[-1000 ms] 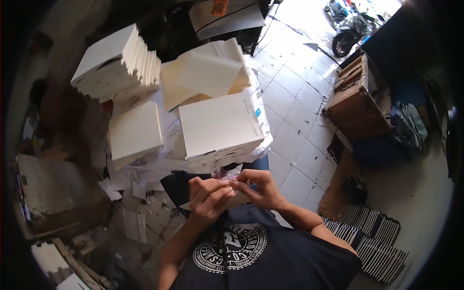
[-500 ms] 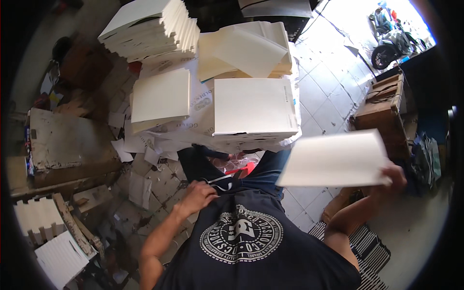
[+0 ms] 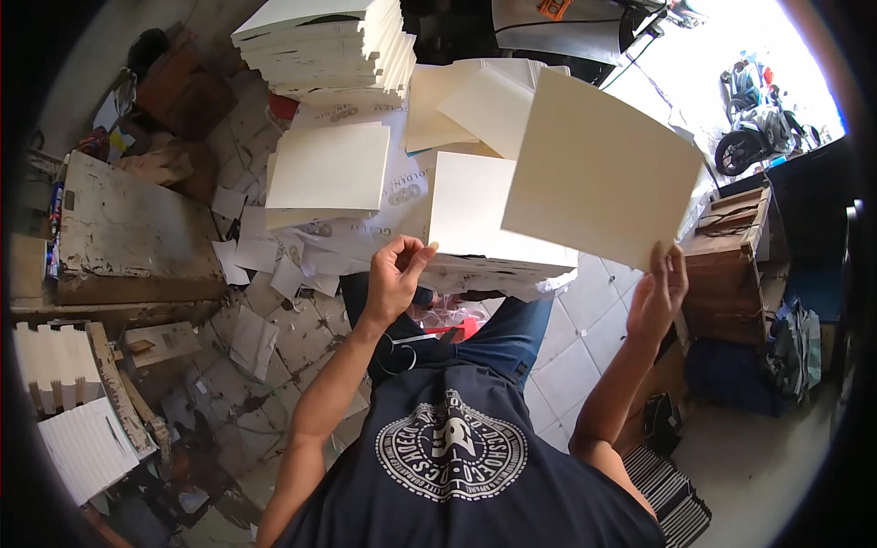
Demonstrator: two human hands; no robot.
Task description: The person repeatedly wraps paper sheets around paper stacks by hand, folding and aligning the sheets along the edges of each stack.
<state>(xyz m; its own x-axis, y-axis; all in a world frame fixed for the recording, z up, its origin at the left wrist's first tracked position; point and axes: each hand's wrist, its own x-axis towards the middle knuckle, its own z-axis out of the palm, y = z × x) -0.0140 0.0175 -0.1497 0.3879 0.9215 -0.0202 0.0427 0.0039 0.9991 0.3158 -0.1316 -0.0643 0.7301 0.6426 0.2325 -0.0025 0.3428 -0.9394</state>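
My right hand (image 3: 660, 288) grips a stiff cream sheet (image 3: 603, 169) by its near right corner. The sheet is raised and tilted, covering the right part of a stack of white sheets (image 3: 475, 201) on the table. At that stack's near left corner, my left hand (image 3: 397, 279) is closed, thumb and forefinger pinching the edge of the top white sheet. To the left lies a pile of cream sheets (image 3: 329, 169). Farther back are loose cream sheets (image 3: 498, 105), laid askew on another pile.
A tall stack of folded white blocks (image 3: 320, 46) stands at the table's far left. Printed white wrapping (image 3: 402, 187) covers the table. Left is a worn wooden box (image 3: 137, 237); right, a wooden cabinet (image 3: 726, 265). Paper scraps (image 3: 256, 342) litter the tiled floor (image 3: 580, 365).
My right hand has brought the cream sheet forward and left, up over the white stack. My left hand has risen from my lap to the stack's near left corner.
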